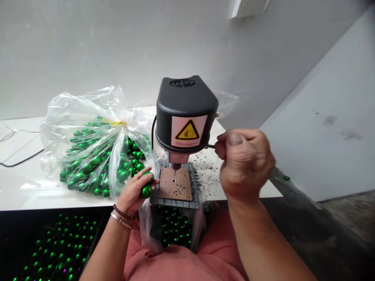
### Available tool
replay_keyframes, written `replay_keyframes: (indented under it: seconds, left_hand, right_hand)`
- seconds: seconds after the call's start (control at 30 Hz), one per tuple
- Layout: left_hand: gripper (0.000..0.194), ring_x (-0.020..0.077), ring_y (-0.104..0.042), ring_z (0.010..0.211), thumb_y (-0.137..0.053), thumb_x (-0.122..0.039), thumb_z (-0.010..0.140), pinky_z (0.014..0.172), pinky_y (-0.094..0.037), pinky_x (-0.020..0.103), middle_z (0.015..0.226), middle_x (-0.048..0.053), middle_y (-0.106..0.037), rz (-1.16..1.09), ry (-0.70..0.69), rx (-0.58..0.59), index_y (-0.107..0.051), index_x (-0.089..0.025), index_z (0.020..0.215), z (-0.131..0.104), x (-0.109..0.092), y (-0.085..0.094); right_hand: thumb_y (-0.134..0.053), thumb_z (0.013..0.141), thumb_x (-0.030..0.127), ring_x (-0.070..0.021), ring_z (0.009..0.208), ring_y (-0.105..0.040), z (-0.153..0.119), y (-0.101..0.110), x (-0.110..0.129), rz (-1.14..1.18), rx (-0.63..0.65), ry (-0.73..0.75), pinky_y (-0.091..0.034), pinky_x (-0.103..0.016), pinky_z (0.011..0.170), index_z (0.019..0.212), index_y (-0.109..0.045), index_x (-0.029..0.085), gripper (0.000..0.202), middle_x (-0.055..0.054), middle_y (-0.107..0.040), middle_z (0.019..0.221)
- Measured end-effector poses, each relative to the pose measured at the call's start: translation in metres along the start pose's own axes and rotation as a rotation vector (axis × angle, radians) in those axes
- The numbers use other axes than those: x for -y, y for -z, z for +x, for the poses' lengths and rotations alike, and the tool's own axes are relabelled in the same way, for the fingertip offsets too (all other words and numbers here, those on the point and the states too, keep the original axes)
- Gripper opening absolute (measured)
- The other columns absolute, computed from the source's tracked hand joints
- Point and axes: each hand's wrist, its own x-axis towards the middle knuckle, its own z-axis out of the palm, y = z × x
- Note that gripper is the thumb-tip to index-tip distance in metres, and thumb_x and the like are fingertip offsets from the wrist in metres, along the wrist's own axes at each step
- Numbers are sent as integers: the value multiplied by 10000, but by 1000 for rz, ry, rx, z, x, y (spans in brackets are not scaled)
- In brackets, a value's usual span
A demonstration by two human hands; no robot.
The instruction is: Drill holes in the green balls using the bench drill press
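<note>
Shiny green balls (146, 190) rest in my left hand (136, 192), its fingers curled round them at the left edge of the drill press's base plate (156, 200). My right hand (244, 156) is closed at the right of the black drill press (187, 101), round the end of a thin dark lever (210, 146). Under the drill head, the bit points down at a brown board (175, 187) with a small hole and dark crumbs on it. No ball sits on the board.
A clear plastic bag (58, 113) of green balls, with a yellow tie, lies left on the white table (29, 191). Dark shavings are scattered right of the press. More green balls (175, 226) are below the table edge, at my lap and lower left. A wall stands behind.
</note>
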Motion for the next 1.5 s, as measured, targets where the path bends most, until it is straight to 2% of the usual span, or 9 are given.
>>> replay_keyframes:
  seconds: [0.17, 0.33, 0.47, 0.63, 0.73, 1.0, 1.13, 1.33, 1.5]
  left_hand:
    - [222, 133, -631, 694, -609, -213, 739, 491, -450, 175, 812, 30, -592, -46, 52, 30, -561, -144, 944, 1, 7, -2]
    - [407, 113, -609, 675, -671, -198, 671, 519, -436, 167, 769, 33, -615, 29, 33, 86, -548, -144, 1055, -1, 10, -7]
    - [527, 112, -600, 674, -704, -260, 630, 530, -420, 178, 788, 22, -631, 281, -28, 70, -531, -162, 1119, -1, 17, -13]
    - [457, 87, -527, 541, -636, -354, 668, 520, -406, 206, 709, -6, -615, 705, -139, 57, -571, -143, 1068, 10, 28, -21]
    - [429, 91, -509, 507, -587, -363, 693, 521, -408, 225, 733, -3, -634, 899, -167, 81, -585, -162, 1072, 17, 28, -26]
    - [381, 184, -612, 847, -563, -323, 707, 742, -444, 268, 911, 18, -689, 1305, -274, 60, -627, -206, 1063, 21, 23, -41]
    - [392, 200, -607, 909, -556, -344, 723, 815, -432, 290, 981, 41, -680, 1434, -328, 57, -620, -217, 1088, 22, 23, -42]
    - [426, 212, -590, 977, -563, -356, 727, 866, -423, 309, 1043, 62, -660, 1464, -319, 8, -600, -208, 1125, 25, 22, -31]
    - [411, 191, -585, 970, -578, -337, 718, 891, -418, 295, 1055, 56, -646, 1483, -380, 83, -605, -213, 1108, 26, 22, -32]
  right_hand:
    - [-421, 817, 389, -52, 487, -444, 2, 2, 2, -59, 13, 61, -397, -226, 530, 696, -554, 172, 281, 36, -479, 535]
    - [-420, 822, 407, -38, 470, -420, 9, 0, 2, -46, 22, 44, -379, -208, 501, 698, -546, 175, 291, 43, -464, 535]
    - [-434, 822, 389, -15, 456, -390, 16, -4, 3, 51, 38, 30, -363, -189, 492, 677, -528, 170, 278, 52, -428, 525]
    - [-458, 817, 349, 2, 427, -386, 17, -5, 6, 166, 56, 19, -321, -161, 415, 684, -509, 166, 232, 64, -418, 523]
    - [-455, 820, 344, -5, 441, -386, 17, -4, 7, 169, 57, 21, -341, -170, 439, 686, -505, 171, 224, 68, -406, 508]
    - [-463, 817, 344, -3, 448, -380, 17, -2, 5, 193, 84, 31, -323, -156, 416, 705, -492, 172, 207, 71, -409, 515]
    - [-466, 812, 369, -5, 461, -396, 17, -1, 4, 202, 84, 20, -338, -160, 426, 707, -489, 171, 226, 68, -426, 537]
    - [-466, 812, 361, -12, 480, -397, 15, -2, 5, 192, 81, 11, -348, -177, 460, 707, -495, 183, 209, 57, -445, 565]
    - [-461, 812, 367, -16, 483, -385, 15, -2, 3, 196, 76, 17, -357, -186, 478, 714, -493, 190, 205, 57, -434, 572]
